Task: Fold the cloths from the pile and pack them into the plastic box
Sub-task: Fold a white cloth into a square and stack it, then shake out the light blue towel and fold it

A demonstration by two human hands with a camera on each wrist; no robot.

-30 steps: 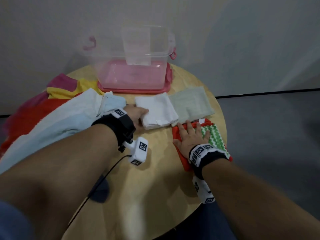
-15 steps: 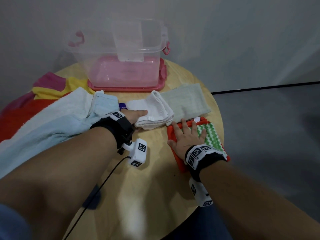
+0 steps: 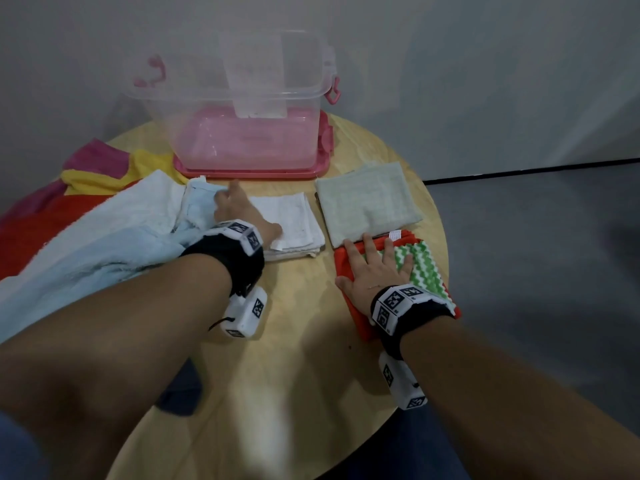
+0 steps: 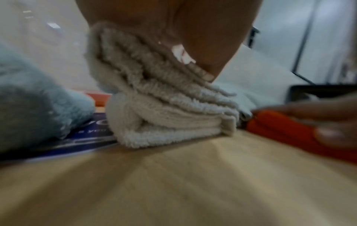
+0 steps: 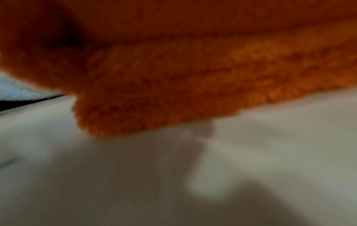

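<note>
The left hand [image 3: 242,216] rests on the folded white cloth [image 3: 294,226], its grip unclear; the right hand [image 3: 372,271] presses flat on the orange cloth [image 3: 353,306]. The plastic box [image 3: 239,109] sits behind, seemingly unpacked. Lifting the white stack loosely could spill its layers.

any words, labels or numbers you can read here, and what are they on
Nothing reads in full.
Paper label on the clear plastic box: print too faint and blurred.
Dark blue printed sheet under the folded white towel: pale lettering, blurred and apparently upside down, unreadable.
White tag on the orange cloth: too small.
Wristband squares: black-and-white marker patterns, no words.
</note>
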